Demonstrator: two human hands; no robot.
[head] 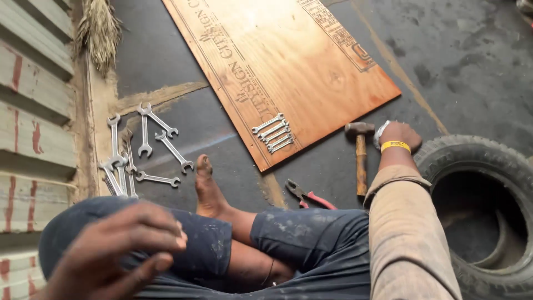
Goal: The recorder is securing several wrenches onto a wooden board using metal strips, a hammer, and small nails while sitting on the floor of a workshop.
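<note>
Head view, right hand (pixel 401 135) beside one hammer (pixel 361 155), one pliers (pixel 308 195)

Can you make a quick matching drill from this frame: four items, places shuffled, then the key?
Items:
1. hammer
2. pliers
3. row of wrenches
4. tyre

Places:
A. on the plywood board, near its lower corner
B. on the ground just beside the right hand
C. at the right edge of the view, beside the right forearm
D. on the ground close to the person's knee, red handles

Pairs: 1-B, 2-D, 3-A, 4-C
</note>
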